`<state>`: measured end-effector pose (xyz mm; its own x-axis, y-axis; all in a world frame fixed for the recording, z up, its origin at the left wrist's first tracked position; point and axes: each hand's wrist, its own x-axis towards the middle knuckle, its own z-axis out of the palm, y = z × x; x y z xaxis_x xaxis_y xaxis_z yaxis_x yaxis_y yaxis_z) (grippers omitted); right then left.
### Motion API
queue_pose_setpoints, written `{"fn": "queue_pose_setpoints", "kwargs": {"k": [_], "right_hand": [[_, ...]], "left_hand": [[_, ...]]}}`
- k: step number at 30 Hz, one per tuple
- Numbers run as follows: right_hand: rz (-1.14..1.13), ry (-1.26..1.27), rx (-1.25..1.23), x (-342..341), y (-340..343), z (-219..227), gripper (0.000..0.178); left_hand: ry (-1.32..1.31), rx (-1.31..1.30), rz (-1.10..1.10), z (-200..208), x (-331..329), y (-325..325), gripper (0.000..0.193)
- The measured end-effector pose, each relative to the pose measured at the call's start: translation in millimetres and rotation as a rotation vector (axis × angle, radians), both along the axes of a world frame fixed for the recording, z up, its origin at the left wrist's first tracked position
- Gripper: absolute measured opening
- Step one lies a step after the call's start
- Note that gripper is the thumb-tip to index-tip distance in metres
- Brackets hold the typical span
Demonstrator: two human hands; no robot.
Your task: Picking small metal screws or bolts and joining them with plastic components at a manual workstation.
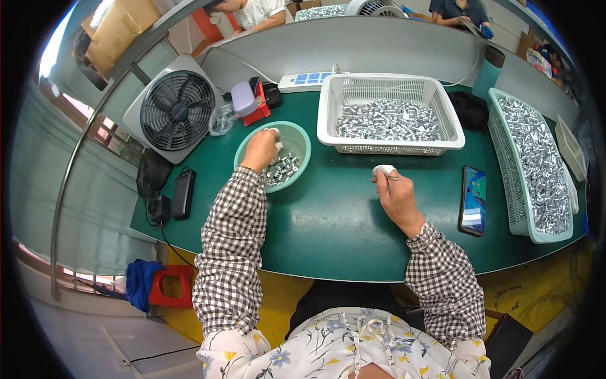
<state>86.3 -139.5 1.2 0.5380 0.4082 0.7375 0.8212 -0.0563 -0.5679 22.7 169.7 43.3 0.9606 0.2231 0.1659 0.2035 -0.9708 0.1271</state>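
My left hand (260, 150) reaches into a mint-green bowl (304, 140), over a layer of small shiny metal cylinder parts (281, 169). Its fingers are curled together, with a white wrap on the fingertips; whatever they pinch is hidden. Above the green tabletop, in front of the white basket, my right hand (399, 197) is closed round a thin metal rod-like tool (392, 178). A white wrap (384, 169) covers a fingertip there too. Checked sleeves cover both forearms.
A white plastic basket (391, 149) of metal parts stands at the back, a pale green basket (510, 183) of them at right. A phone (473, 201) lies between. A fan (178, 104), red box (257, 114), power strip (304, 81) and black power bank (184, 193) are around the left.
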Motion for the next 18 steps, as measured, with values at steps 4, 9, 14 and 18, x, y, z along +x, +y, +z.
{"fn": "queue_pose_setpoints", "kwargs": {"k": [4, 9, 14, 18], "right_hand": [[-0.022, -0.022, 0.029, 6, -4, -4, 0.007], [-0.013, 0.019, 0.081, 3, -7, 1, 0.011], [-0.011, 0.108, 0.098, -2, -10, 7, 0.015], [-0.009, 0.096, 0.087, -5, -10, 7, 0.016]], "left_hand": [[-0.312, -0.630, 0.030, 31, -9, -44, 0.016], [-0.206, -1.767, -0.132, 16, -32, -116, 0.025], [-0.170, -2.038, -0.117, -26, -19, -145, 0.029], [-0.154, -2.117, -0.148, -45, -17, -149, 0.029]]}}
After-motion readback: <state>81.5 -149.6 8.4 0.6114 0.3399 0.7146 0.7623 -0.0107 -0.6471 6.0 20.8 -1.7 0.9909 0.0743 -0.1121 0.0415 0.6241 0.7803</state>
